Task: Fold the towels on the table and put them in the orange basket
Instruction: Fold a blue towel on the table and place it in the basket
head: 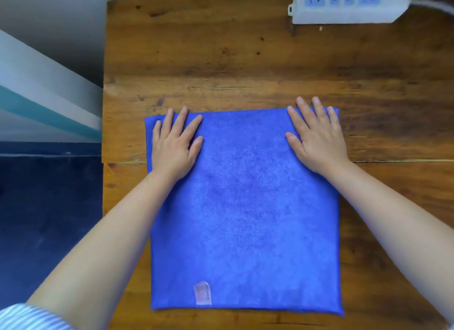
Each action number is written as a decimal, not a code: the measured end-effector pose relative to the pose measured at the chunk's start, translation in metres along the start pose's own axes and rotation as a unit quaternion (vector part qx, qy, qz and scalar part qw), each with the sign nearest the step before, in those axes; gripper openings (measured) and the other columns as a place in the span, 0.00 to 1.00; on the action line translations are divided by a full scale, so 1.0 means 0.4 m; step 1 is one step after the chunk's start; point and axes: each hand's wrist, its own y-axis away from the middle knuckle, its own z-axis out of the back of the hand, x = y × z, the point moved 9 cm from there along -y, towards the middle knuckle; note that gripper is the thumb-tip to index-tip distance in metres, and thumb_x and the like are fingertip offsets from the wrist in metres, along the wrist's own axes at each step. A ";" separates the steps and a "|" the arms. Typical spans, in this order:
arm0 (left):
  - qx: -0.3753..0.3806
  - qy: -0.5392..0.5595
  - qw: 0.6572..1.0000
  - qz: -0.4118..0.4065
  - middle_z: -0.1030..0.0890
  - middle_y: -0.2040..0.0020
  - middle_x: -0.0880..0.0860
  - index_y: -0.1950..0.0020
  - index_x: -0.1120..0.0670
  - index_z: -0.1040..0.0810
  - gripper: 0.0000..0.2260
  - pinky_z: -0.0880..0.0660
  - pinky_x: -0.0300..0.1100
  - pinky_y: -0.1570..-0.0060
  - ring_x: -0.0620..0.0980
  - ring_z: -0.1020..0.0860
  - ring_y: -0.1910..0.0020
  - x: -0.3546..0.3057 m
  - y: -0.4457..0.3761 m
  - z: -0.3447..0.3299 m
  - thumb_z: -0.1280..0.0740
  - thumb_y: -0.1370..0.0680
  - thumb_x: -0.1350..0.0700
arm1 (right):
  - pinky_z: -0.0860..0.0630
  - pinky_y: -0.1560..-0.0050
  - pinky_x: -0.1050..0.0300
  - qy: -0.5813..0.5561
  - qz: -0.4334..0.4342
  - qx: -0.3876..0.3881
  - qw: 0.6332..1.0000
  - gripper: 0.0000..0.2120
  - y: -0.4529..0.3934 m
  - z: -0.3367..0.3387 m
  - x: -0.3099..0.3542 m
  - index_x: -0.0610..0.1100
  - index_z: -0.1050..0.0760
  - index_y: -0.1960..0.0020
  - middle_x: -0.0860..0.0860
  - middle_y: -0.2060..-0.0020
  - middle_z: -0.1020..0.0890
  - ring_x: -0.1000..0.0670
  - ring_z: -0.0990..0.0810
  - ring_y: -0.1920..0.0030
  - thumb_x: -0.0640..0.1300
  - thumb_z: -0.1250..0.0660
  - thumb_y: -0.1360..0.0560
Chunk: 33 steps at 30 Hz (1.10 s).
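A blue towel lies spread flat on the wooden table, with a small pale label near its front left corner. My left hand rests flat on the towel's far left corner with straight, spread fingers. My right hand lies flat on the far right corner, its fingertips reaching just past the towel's far edge. Neither hand holds anything. No orange basket is in view.
A white power strip sits at the table's far right edge. The table's left edge runs beside a dark blue floor and a pale wall with a teal stripe. Bare wood stretches beyond the towel.
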 end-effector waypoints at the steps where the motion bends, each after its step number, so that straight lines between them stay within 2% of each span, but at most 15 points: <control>1: -0.004 -0.006 1.000 0.008 0.41 0.24 0.53 0.26 0.49 0.37 0.35 0.51 0.54 0.27 0.58 0.46 0.24 0.012 -0.005 0.002 0.60 0.29 0.39 | 0.47 0.29 0.38 0.002 -0.013 0.001 1.000 0.34 -0.002 0.006 -0.021 0.42 0.37 0.29 0.42 0.28 0.37 0.37 0.41 0.27 0.58 0.57 0.28; 4: -0.003 -0.004 1.000 0.024 0.40 0.24 0.54 0.26 0.50 0.36 0.34 0.50 0.54 0.28 0.58 0.45 0.24 0.032 -0.017 0.012 0.58 0.28 0.39 | 0.55 0.28 0.39 -0.011 -0.051 0.016 0.998 0.39 -0.006 0.013 -0.065 0.45 0.44 0.26 0.46 0.24 0.45 0.40 0.51 0.24 0.61 0.63 0.31; 6: 0.001 0.013 0.999 0.043 0.41 0.24 0.54 0.26 0.50 0.37 0.29 0.52 0.53 0.27 0.57 0.47 0.24 0.043 -0.022 0.016 0.54 0.25 0.42 | 0.58 0.28 0.37 -0.012 -0.062 0.031 0.997 0.36 -0.010 0.017 -0.076 0.46 0.48 0.25 0.48 0.24 0.49 0.41 0.56 0.24 0.61 0.62 0.29; 8: 0.001 0.032 0.998 0.062 0.44 0.23 0.53 0.26 0.50 0.38 0.24 0.54 0.53 0.27 0.55 0.49 0.23 0.059 -0.027 0.021 0.51 0.21 0.48 | 0.60 0.28 0.37 -0.016 -0.076 0.055 0.995 0.29 -0.016 0.014 -0.087 0.46 0.51 0.24 0.49 0.23 0.53 0.42 0.59 0.24 0.56 0.56 0.23; 10: 0.001 0.061 0.995 0.080 0.45 0.23 0.53 0.25 0.52 0.40 0.20 0.54 0.54 0.27 0.55 0.51 0.23 0.077 -0.033 0.034 0.48 0.18 0.55 | 0.61 0.27 0.39 -0.037 -0.086 0.066 0.993 0.27 -0.022 0.025 -0.093 0.44 0.52 0.24 0.50 0.23 0.54 0.44 0.59 0.24 0.46 0.49 0.21; 11: 0.007 0.070 0.994 0.083 0.45 0.23 0.54 0.25 0.54 0.39 0.21 0.53 0.54 0.27 0.56 0.51 0.23 0.086 -0.038 0.038 0.47 0.19 0.58 | 0.60 0.27 0.41 -0.052 -0.089 0.060 0.993 0.27 -0.026 0.034 -0.094 0.42 0.50 0.25 0.49 0.24 0.52 0.45 0.58 0.24 0.41 0.48 0.22; 13: 0.006 0.062 0.996 0.071 0.41 0.24 0.58 0.27 0.58 0.36 0.23 0.47 0.54 0.28 0.59 0.45 0.25 0.088 -0.044 0.054 0.48 0.23 0.59 | 0.51 0.27 0.43 -0.073 -0.084 0.002 0.994 0.27 -0.028 0.076 -0.091 0.39 0.40 0.28 0.44 0.26 0.42 0.43 0.47 0.25 0.39 0.47 0.28; 15: -0.006 0.043 0.997 0.068 0.32 0.30 0.63 0.31 0.60 0.31 0.28 0.38 0.53 0.33 0.62 0.35 0.31 0.082 -0.052 0.079 0.48 0.30 0.58 | 0.40 0.34 0.48 -0.065 -0.087 -0.039 0.993 0.26 -0.026 0.108 -0.082 0.37 0.30 0.35 0.40 0.35 0.31 0.41 0.36 0.33 0.39 0.46 0.32; 18: 0.022 0.003 0.995 0.101 0.26 0.39 0.63 0.35 0.58 0.27 0.20 0.34 0.50 0.39 0.62 0.30 0.37 0.085 -0.056 0.093 0.42 0.27 0.64 | 0.37 0.43 0.50 0.008 -0.102 -0.010 0.995 0.19 -0.037 0.114 -0.071 0.37 0.26 0.41 0.39 0.44 0.24 0.39 0.32 0.40 0.33 0.39 0.31; 22: 0.005 -0.029 0.994 0.103 0.24 0.44 0.61 0.45 0.59 0.21 0.14 0.34 0.48 0.44 0.61 0.29 0.40 0.072 -0.012 0.125 0.40 0.27 0.67 | 0.38 0.44 0.52 0.007 -0.095 -0.019 0.995 0.15 -0.004 0.140 -0.063 0.36 0.22 0.46 0.39 0.47 0.24 0.39 0.33 0.41 0.31 0.40 0.30; 26: -0.063 -0.039 0.994 0.080 0.25 0.46 0.63 0.46 0.61 0.22 0.12 0.34 0.50 0.48 0.62 0.30 0.42 0.069 0.091 0.183 0.41 0.26 0.67 | 0.35 0.44 0.50 -0.035 -0.091 -0.109 0.989 0.15 0.105 0.205 -0.043 0.35 0.21 0.48 0.38 0.47 0.22 0.37 0.32 0.41 0.30 0.42 0.29; 28: -0.088 -0.048 0.994 0.048 0.23 0.49 0.63 0.49 0.62 0.23 0.11 0.33 0.51 0.51 0.63 0.28 0.45 0.070 0.145 0.203 0.41 0.28 0.68 | 0.33 0.47 0.50 -0.037 -0.073 -0.157 0.984 0.17 0.168 0.231 -0.029 0.34 0.20 0.50 0.38 0.51 0.19 0.36 0.29 0.43 0.34 0.45 0.30; 30: -0.108 -0.043 0.993 0.015 0.21 0.53 0.65 0.51 0.63 0.23 0.11 0.32 0.51 0.54 0.63 0.26 0.48 0.065 0.219 0.211 0.42 0.28 0.65 | 0.31 0.49 0.49 -0.034 -0.047 -0.201 0.978 0.22 0.250 0.243 -0.012 0.33 0.19 0.53 0.36 0.56 0.18 0.35 0.26 0.46 0.37 0.48 0.36; 33: -0.121 -0.040 0.992 -0.025 0.22 0.55 0.67 0.52 0.66 0.25 0.07 0.31 0.53 0.58 0.64 0.26 0.51 0.062 0.336 0.200 0.40 0.27 0.67 | 0.26 0.54 0.47 -0.041 -0.030 -0.249 0.967 0.15 0.378 0.233 0.003 0.31 0.19 0.58 0.35 0.63 0.18 0.32 0.23 0.54 0.33 0.43 0.37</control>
